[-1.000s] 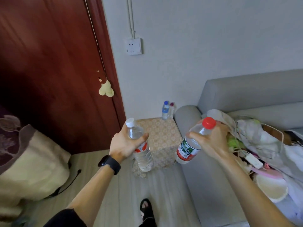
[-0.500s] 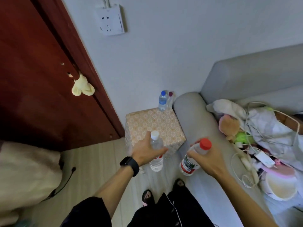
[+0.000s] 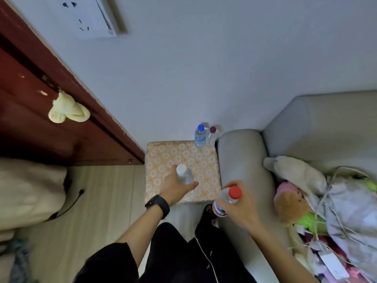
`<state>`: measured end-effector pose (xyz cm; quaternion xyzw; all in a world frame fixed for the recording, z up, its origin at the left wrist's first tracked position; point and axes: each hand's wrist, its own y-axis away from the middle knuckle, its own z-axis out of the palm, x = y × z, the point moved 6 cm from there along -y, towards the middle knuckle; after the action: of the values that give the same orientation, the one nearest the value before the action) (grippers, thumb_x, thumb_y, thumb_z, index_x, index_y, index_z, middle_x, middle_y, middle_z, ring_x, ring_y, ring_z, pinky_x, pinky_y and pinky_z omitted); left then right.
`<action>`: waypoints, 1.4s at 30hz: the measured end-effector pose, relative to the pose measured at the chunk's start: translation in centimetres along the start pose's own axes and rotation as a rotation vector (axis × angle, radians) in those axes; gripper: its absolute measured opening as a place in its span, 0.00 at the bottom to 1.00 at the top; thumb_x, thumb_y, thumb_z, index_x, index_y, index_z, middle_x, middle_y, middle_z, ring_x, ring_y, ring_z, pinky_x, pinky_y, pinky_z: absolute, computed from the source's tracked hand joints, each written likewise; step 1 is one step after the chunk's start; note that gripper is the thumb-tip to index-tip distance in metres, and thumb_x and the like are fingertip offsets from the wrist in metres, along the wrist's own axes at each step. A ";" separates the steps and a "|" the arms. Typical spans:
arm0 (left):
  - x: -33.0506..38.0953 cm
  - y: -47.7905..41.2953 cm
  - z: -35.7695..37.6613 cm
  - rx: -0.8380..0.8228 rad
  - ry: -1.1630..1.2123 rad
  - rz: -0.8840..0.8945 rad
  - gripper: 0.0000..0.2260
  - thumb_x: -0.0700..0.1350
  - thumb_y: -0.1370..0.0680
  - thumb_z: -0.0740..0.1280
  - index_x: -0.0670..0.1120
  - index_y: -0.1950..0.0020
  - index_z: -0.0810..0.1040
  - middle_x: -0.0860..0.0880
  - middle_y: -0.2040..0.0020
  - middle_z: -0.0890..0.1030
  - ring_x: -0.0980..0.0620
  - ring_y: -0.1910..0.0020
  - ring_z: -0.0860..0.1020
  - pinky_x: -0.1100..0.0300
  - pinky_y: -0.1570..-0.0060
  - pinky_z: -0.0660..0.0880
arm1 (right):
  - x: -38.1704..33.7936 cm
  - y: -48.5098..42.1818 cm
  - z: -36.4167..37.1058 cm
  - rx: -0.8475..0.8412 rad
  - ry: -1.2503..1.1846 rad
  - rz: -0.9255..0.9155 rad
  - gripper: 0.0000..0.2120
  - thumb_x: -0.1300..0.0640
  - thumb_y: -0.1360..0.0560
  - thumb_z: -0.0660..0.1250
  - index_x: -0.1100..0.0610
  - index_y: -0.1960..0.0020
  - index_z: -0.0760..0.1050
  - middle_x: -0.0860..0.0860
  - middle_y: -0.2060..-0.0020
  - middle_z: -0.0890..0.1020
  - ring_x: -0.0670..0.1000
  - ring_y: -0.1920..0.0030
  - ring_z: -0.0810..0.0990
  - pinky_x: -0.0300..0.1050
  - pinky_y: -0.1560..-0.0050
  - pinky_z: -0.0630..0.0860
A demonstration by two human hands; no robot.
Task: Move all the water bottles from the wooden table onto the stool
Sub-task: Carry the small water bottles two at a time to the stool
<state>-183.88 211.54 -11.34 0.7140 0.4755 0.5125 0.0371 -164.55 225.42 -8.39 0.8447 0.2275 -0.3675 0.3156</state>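
Two bottles in hand, two more at the stool's far side. Left hand (image 3: 175, 188) wraps fingers and thumb round the body of the white-capped bottle (image 3: 184, 175), just under the shoulder. The bottle is upright, low over the front half of the stool (image 3: 167, 156). Whether its base touches the patterned top: cannot tell, the hand hides it.

Right hand (image 3: 238, 209) grips the red-capped bottle (image 3: 234, 193) round the upper body, cap clear of the fingers, bottle tilted a little. It hangs off the stool's front right corner, beside the sofa arm (image 3: 240, 160), not yet over the top.

Blue-capped bottle (image 3: 200, 136) and dark-capped bottle (image 3: 212, 132) stand close together at the far right corner by the wall. On the stool or just behind it: unclear. Wooden table not in view.

Handling, as judged: thin clear plastic, so the walls likely give under a hard squeeze. Weight depends on fill, which doesn't show clearly. Sides are smooth; the label band should offer better purchase. Tall body on a narrow base, so it tips easily on a padded-looking top. Best hold is mid-body: set down straight, release only once it stands.
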 end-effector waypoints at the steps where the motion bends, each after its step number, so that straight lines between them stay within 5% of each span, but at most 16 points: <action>1: 0.0 -0.8 0.6 0.007 0.002 -0.023 0.29 0.57 0.30 0.78 0.52 0.37 0.66 0.52 0.47 0.79 0.52 0.52 0.79 0.57 0.60 0.76 | 0.4 -1.3 0.1 -0.032 0.005 0.014 0.19 0.56 0.36 0.77 0.46 0.51 0.72 0.44 0.62 0.81 0.41 0.62 0.80 0.36 0.63 0.76; 7: -1.1 -4.6 4.7 -0.029 -0.120 -0.076 0.26 0.56 0.29 0.77 0.54 0.37 0.68 0.56 0.52 0.78 0.52 0.57 0.77 0.66 0.68 0.68 | 4.3 -7.7 2.6 -0.188 0.031 0.108 0.22 0.52 0.35 0.78 0.46 0.43 0.75 0.40 0.53 0.81 0.41 0.52 0.80 0.35 0.50 0.73; 10: -2.9 -7.6 7.3 -0.088 -0.177 -0.101 0.28 0.55 0.29 0.76 0.54 0.34 0.68 0.53 0.48 0.79 0.52 0.56 0.76 0.68 0.69 0.65 | 6.9 -10.4 4.2 -0.170 0.035 0.162 0.22 0.51 0.36 0.78 0.48 0.44 0.77 0.40 0.54 0.81 0.44 0.52 0.81 0.34 0.52 0.72; 17: -6.8 -12.8 11.2 -0.098 -0.137 -0.121 0.28 0.49 0.31 0.76 0.57 0.34 0.71 0.53 0.38 0.77 0.49 0.45 0.77 0.54 0.52 0.77 | 12.1 -16.3 7.9 -0.205 0.100 0.176 0.21 0.51 0.36 0.80 0.46 0.45 0.80 0.43 0.48 0.80 0.45 0.49 0.80 0.24 0.53 0.67; 28: -10.0 -14.6 12.8 -0.072 0.007 -0.165 0.33 0.50 0.31 0.77 0.63 0.30 0.65 0.57 0.36 0.76 0.51 0.44 0.78 0.55 0.51 0.76 | 14.9 -17.3 11.4 -0.361 0.162 -0.111 0.29 0.61 0.32 0.77 0.48 0.34 0.74 0.44 0.28 0.73 0.45 0.27 0.70 0.41 0.30 0.68; 34: -10.2 -14.1 12.2 -0.098 -0.029 -0.215 0.41 0.57 0.30 0.77 0.63 0.24 0.56 0.56 0.30 0.73 0.50 0.35 0.74 0.55 0.47 0.72 | 14.4 -17.6 11.6 -0.263 0.176 0.049 0.34 0.59 0.32 0.77 0.53 0.30 0.68 0.50 0.33 0.71 0.48 0.35 0.73 0.34 0.41 0.68; 39: -10.4 -14.6 12.2 -0.136 -0.045 -0.176 0.35 0.53 0.28 0.76 0.60 0.26 0.60 0.57 0.44 0.79 0.50 0.45 0.79 0.54 0.52 0.77 | 14.4 -17.8 11.3 -0.247 0.251 0.124 0.36 0.41 0.33 0.78 0.49 0.31 0.67 0.48 0.35 0.71 0.49 0.39 0.74 0.40 0.45 0.72; 42: -10.3 -15.1 12.1 -0.142 -0.075 -0.162 0.32 0.52 0.27 0.75 0.57 0.28 0.62 0.55 0.51 0.80 0.47 0.52 0.82 0.51 0.56 0.80 | 14.8 -17.8 11.5 -0.309 0.315 0.198 0.35 0.40 0.29 0.74 0.50 0.29 0.64 0.50 0.37 0.75 0.53 0.40 0.76 0.45 0.46 0.72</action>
<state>-184.50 217.71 -32.38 0.6874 0.4924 0.5133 0.1467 -171.73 232.05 -32.25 0.8515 0.2435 -0.1596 0.4361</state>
